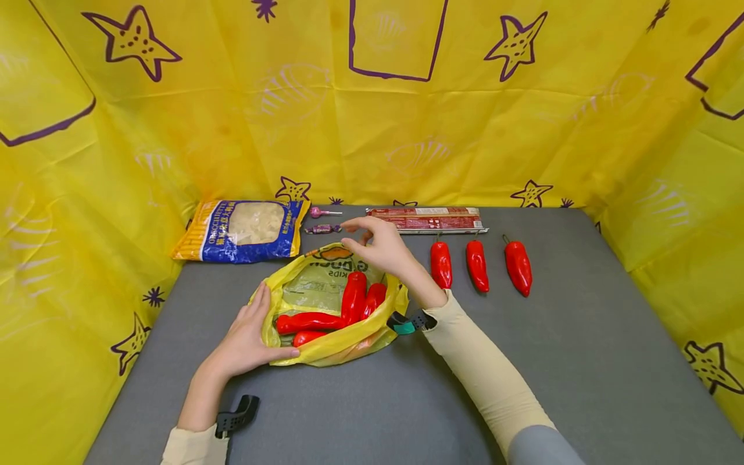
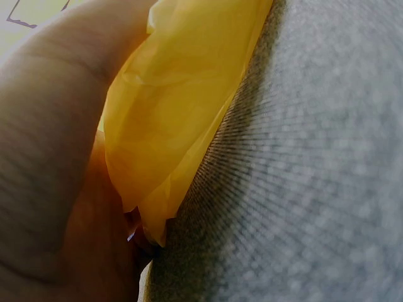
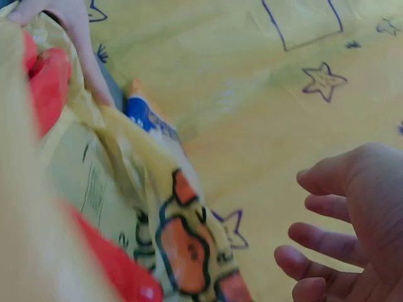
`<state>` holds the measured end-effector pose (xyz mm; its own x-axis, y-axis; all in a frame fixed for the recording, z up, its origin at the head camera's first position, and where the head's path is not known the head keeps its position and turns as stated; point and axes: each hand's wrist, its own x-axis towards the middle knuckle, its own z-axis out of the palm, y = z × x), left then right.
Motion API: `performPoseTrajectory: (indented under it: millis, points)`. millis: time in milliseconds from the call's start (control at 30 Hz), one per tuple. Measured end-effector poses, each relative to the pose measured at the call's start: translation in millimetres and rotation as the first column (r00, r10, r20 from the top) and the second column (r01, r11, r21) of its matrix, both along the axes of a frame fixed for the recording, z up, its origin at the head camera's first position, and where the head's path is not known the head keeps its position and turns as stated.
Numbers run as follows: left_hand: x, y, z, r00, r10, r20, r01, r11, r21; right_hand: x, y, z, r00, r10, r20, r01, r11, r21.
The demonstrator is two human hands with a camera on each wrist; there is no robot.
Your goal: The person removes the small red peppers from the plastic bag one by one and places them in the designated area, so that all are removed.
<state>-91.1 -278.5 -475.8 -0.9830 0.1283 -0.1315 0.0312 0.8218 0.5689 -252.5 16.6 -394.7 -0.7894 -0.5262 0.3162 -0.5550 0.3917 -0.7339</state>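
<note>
A yellow plastic bag (image 1: pixel 401 303) lies with its mouth wide, several glossy red peppers (image 1: pixel 310 321) inside. My left hand (image 1: pixel 244 332) rests against the bag's left side, thumb along the front rim and extended fingers on the left rim. In the left wrist view, yellow plastic (image 2: pixel 176 100) lies against that hand. My right hand (image 1: pixel 380 245) hovers over the far rim with parted fingers and nothing between them. In the right wrist view, this hand (image 3: pixel 352 233) is loosely curved beside the bag's printed side (image 3: pixel 182 251). Three red peppers (image 1: pixel 477 266) lie in a row to the right.
Behind the bag are a blue-and-yellow pasta package (image 1: pixel 250 229), a lollipop (image 1: pixel 316 212), a purple wrapped candy (image 1: pixel 321 228) and a long red package (image 1: pixel 433 219). Yellow patterned cloth (image 1: pixel 325 129) encloses the grey table (image 1: pixel 581 374) at the back and sides.
</note>
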Motion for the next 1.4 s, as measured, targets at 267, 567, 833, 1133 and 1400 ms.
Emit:
performPoseTrajectory:
  millis: [267,567,833,1133,1400]
  points:
    - [-1.5,0,1.2,1.0,0.004,0.018,-0.004,1.0,-0.004,-11.5,-43,12.5,0.991,0.132,0.028,-0.134,0.987,0.088]
    - [-0.9,-1,-2.7,1.0,-0.012,-0.005,0.012,1.0,0.012,-23.7,-74,2.0,0.917,0.392,0.071,-0.396,0.881,0.259]
    - [-1.1,-3,-3.4,1.0,-0.01,0.001,0.01,1.0,0.01,-20.5,-95,-11.9,0.77,0.601,0.214,-0.638,0.723,0.264]
    - [-0.9,-3,-2.2,1.0,-0.01,0.001,0.01,1.0,0.009,-7.5,-108,-26.7,0.695,0.638,0.33,-0.718,0.637,0.281]
    - [-0.9,-2,-2.1,1.0,-0.022,-0.02,0.022,1.0,0.013,-3.7,-116,-38.5,0.658,0.644,0.39,-0.752,0.58,0.311]
